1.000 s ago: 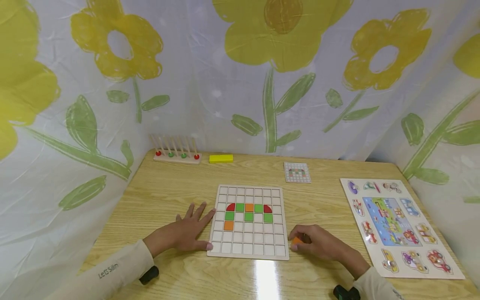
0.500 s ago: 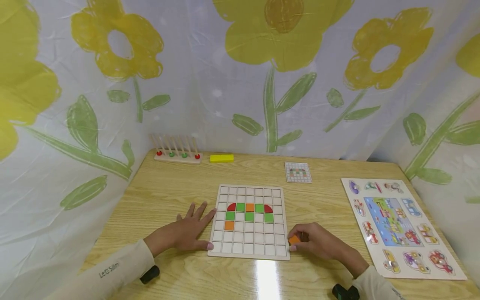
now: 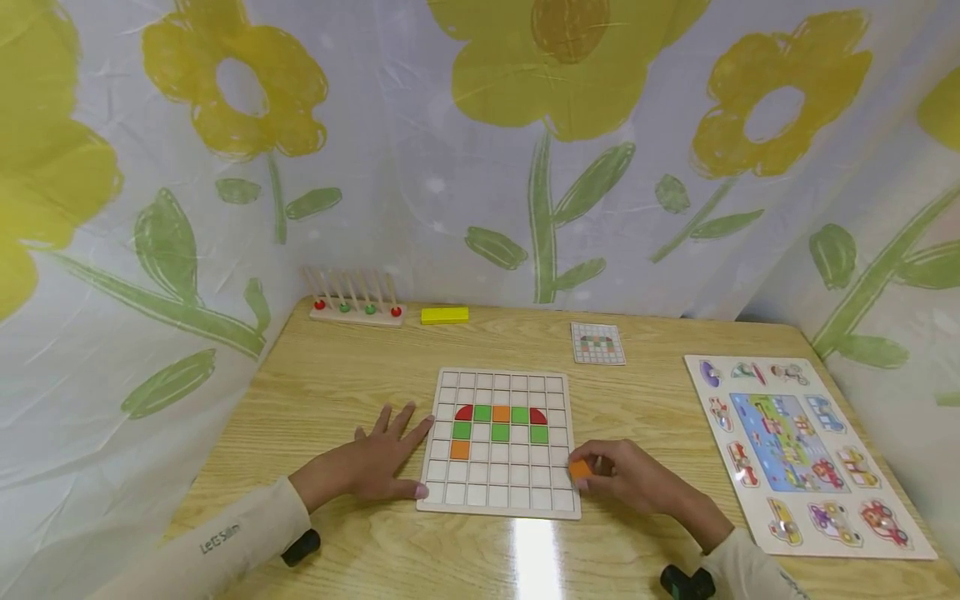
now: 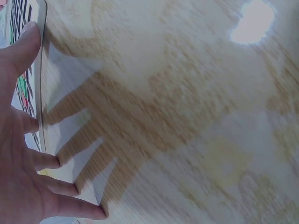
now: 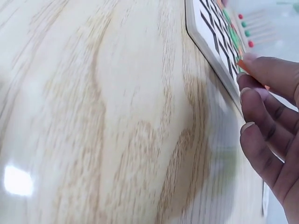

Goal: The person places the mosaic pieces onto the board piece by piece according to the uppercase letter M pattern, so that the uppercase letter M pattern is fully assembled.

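Observation:
A white grid board (image 3: 517, 498) lies mid-table, with green, orange and red tiles in some of its squares. The two red tiles (image 3: 464, 412) have a rounded corner and sit at the ends of the upper coloured row. My left hand (image 3: 378, 462) rests with fingers spread on the table, its thumb on the board's lower left corner. At the board's right edge, my right hand (image 3: 630, 477) pinches an orange square tile (image 3: 580, 469) between thumb and fingers. In the right wrist view that orange tile (image 5: 251, 72) shows as a thin edge, tilted, by the board's rim.
Behind the board lies a small pattern card (image 3: 597, 344) with a similar coloured design. A yellow block (image 3: 445, 316) and a pegged stand (image 3: 358, 315) with red and green beads stand at the back left. A picture puzzle board (image 3: 806, 533) lies on the right.
My right hand has moved slightly left and away from me, bringing the orange tile over the board's right edge. The left hand stays in place.

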A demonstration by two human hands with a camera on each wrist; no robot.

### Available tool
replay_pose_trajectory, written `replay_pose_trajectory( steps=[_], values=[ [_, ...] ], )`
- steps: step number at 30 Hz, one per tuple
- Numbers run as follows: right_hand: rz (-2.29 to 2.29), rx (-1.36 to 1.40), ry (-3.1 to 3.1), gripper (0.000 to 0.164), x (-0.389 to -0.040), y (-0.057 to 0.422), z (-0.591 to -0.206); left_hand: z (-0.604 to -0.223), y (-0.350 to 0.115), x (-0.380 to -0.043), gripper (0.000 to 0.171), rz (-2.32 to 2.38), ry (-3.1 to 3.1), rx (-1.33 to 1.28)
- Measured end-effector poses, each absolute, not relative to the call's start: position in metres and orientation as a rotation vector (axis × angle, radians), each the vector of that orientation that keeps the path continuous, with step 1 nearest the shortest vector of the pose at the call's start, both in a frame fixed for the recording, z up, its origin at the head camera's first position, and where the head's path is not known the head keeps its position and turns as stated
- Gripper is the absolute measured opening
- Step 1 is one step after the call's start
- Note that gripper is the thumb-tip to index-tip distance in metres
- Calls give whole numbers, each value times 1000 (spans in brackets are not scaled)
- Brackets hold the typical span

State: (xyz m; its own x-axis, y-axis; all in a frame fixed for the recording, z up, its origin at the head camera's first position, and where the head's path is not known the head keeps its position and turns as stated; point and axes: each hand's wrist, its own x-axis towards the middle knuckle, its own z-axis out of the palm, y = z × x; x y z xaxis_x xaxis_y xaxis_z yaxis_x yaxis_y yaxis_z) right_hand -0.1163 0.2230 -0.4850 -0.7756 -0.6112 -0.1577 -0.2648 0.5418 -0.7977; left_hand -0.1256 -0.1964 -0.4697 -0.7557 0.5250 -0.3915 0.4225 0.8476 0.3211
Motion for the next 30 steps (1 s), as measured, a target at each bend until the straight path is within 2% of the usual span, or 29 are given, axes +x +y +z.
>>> replay_pose_trajectory(
  steps=[7, 30],
  values=[
    [-1121, -703, 2377, 35, -117, 219, -484, -468, -196, -125, 104, 290, 2547, 696],
    [-1165, -707, 2388, 31, -120, 207, -486, -468, -197, -125, 102, 314, 2545, 703]
  ],
)
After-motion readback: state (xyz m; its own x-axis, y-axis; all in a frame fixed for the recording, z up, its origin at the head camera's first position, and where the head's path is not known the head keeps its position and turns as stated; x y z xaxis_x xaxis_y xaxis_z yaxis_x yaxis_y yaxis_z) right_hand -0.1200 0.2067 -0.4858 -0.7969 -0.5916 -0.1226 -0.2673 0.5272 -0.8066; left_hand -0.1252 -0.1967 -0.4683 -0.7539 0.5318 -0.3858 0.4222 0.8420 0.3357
